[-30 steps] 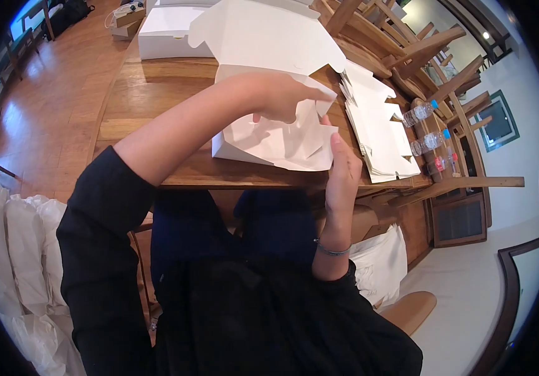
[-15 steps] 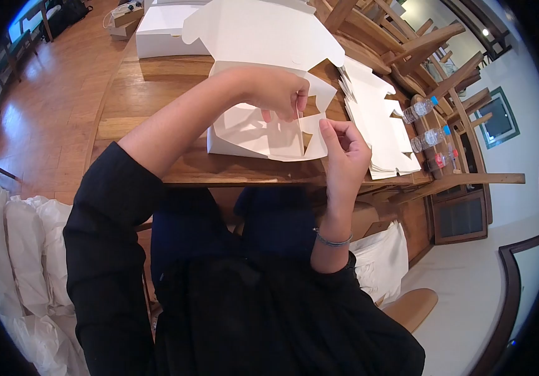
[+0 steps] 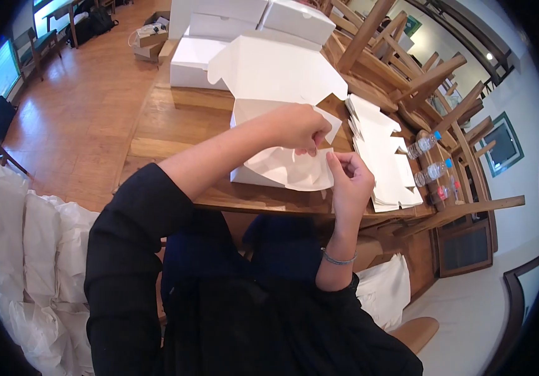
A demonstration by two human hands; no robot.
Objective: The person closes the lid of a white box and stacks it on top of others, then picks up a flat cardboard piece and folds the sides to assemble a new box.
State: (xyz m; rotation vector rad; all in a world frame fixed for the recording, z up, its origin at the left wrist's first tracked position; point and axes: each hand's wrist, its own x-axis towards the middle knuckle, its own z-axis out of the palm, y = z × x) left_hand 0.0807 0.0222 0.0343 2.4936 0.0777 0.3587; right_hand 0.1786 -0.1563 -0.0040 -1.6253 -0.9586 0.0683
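Observation:
A white cardboard box [image 3: 285,72] stands partly folded on the wooden table, its lid raised at the back and its right end still loose. My left hand [image 3: 301,128] reaches over the box from the left, fingers curled down and closed on its right end panel. The fingertips are partly hidden against the white card. At the box's front right corner, my right hand [image 3: 354,180] pinches the edge of a side flap between thumb and forefinger. Both hands are close together, with the loose flap between them.
Flat white box blanks [image 3: 382,150] lie stacked to the right, with plastic bottles [image 3: 432,170] beyond. Folded white boxes [image 3: 200,62] stand at the back of the wooden table [image 3: 175,135]. Upturned wooden chairs [image 3: 407,100] fill the far right; white wrapped bundles [image 3: 44,244] sit at left.
The view has tilted up, showing more boxes behind. My left hand has lowered toward the box's right end, and the end flap leans inward more. My right hand keeps its pinch.

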